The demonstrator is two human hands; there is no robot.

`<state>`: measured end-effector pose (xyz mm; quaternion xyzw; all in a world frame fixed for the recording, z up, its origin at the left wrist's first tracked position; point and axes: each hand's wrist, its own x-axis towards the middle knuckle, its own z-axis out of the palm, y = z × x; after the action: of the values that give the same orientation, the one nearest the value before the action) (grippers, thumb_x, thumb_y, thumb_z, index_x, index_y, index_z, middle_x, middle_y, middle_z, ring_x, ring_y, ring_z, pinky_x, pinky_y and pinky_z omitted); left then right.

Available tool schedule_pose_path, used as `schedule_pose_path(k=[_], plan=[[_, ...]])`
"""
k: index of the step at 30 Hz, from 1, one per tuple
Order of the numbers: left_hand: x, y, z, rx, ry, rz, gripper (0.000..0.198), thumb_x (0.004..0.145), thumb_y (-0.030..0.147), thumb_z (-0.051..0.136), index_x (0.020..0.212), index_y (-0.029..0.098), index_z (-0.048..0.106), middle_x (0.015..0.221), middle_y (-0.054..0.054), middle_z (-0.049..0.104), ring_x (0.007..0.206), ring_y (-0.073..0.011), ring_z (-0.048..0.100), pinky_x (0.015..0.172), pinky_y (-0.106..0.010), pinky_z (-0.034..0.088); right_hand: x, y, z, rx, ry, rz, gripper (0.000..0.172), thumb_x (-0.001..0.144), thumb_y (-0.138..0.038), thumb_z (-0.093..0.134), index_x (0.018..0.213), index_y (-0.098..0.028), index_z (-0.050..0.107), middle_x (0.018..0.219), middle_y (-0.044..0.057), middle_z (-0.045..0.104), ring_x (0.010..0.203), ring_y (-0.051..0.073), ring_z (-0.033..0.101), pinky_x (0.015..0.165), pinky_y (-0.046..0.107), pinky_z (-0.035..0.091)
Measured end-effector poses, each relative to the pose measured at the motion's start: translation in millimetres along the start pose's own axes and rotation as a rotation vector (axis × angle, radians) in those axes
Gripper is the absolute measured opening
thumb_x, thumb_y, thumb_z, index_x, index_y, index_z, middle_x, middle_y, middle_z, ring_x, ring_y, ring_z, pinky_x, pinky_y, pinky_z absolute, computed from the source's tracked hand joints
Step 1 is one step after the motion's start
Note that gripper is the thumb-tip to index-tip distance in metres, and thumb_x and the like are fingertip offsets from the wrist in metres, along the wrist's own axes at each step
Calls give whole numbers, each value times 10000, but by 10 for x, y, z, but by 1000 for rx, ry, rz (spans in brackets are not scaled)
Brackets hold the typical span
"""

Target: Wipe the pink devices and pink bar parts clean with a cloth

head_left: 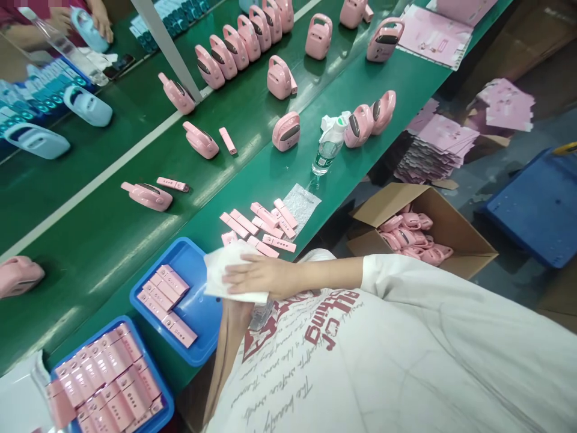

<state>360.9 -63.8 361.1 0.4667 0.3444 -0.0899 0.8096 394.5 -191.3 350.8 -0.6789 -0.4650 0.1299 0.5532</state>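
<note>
My right hand [256,275] lies flat, fingers stretched, on a white cloth [219,264] at the near edge of the green table [112,240]. My left forearm [228,349] rises from below, and its hand is hidden under the cloth and my right hand. A bit of clear plastic [260,314] shows just beneath them. Several loose pink strips [265,225] lie just beyond the cloth. Left of the cloth, a blue tray [198,307] holds more pink strips [164,288].
A second blue tray [167,402] full of pink strips sits at the lower left. Pink handheld devices [279,78] stand in rows across the table, with a water bottle [328,147] and a clear bag [301,201]. An open cardboard box [469,240] of pink devices sits on the floor. Another person's hand [101,21] works at the far left.
</note>
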Motion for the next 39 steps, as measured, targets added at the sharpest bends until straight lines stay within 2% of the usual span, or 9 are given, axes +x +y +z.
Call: schedule_pose_path(k=[4, 9, 13, 15, 21, 26, 29, 33, 39], plan=[[38, -91, -169, 56, 93, 95, 273, 846, 404, 533, 1003, 198, 620, 880, -37, 653, 814, -164, 623, 665, -271, 503, -40, 126, 159, 170, 205, 283, 415, 917, -335, 388, 1246, -126, 532, 1368, 130, 492, 1297, 202, 421, 1068, 383, 323], [-5, -318, -255, 629, -52, 322, 618, 770, 399, 623, 1326, 190, 454, 1298, -118, 524, 1241, -250, 447, 1008, -361, 356, -37, 294, 258, 577, 308, 675, 443, 833, -545, 477, 906, -132, 622, 749, 32, 666, 761, 162, 633, 687, 280, 510], [60, -356, -412, 984, -183, 273, 692, 732, 413, 633, 1344, 160, 434, 1183, -147, 571, 1001, -246, 585, 858, -372, 461, -102, 440, 194, 446, 336, 829, 369, 805, -508, 527, 861, -151, 600, 683, 5, 627, 643, 136, 596, 597, 252, 481], [121, -248, -631, 1060, -33, 246, 558, 740, 407, 613, 1239, 168, 539, 1077, -116, 598, 892, -226, 605, 821, -365, 476, -151, 531, 36, 230, 341, 896, 340, 803, -487, 538, 872, -158, 596, 706, 9, 631, 664, 147, 594, 598, 254, 469], [69, 39, -1585, 1092, 809, 101, 441, 817, 275, 547, 1206, 75, 493, 1195, -200, 486, 1159, -361, 446, 937, -545, 355, -210, 788, -640, -72, 294, 968, 302, 853, -431, 491, 902, -159, 610, 705, 49, 641, 715, 173, 598, 633, 248, 429], [92, -51, -1868, 960, 1059, -16, 407, 850, 311, 565, 1228, 177, 494, 1313, -110, 453, 1163, -274, 467, 936, -509, 411, -156, 945, -849, -237, 287, 1019, 365, 879, -447, 441, 901, -160, 667, 777, 108, 686, 753, 205, 629, 670, 270, 436], [199, -77, -1854, 781, 1032, -57, 366, 854, 315, 566, 1184, 163, 525, 1225, -104, 520, 1070, -240, 534, 874, -458, 465, -132, 1039, -893, -299, 306, 1025, 350, 861, -442, 467, 953, -178, 678, 831, 104, 703, 781, 221, 644, 707, 288, 447], [184, -124, -1695, 480, 818, 6, 244, 848, 329, 557, 987, 130, 572, 937, -59, 610, 768, -153, 589, 679, -324, 498, -206, 1146, -1071, -299, 412, 997, 330, 875, -324, 414, 1009, -145, 657, 954, 135, 700, 900, 241, 643, 788, 322, 459], [-83, 43, -1043, 133, 379, 296, 468, 627, 497, 618, 950, 169, 534, 623, 28, 514, 528, -114, 482, 483, -233, 392, -210, 1039, -1294, 82, 733, 820, 436, 853, -455, 408, 1059, -135, 619, 1069, 138, 678, 985, 245, 639, 833, 355, 504]])
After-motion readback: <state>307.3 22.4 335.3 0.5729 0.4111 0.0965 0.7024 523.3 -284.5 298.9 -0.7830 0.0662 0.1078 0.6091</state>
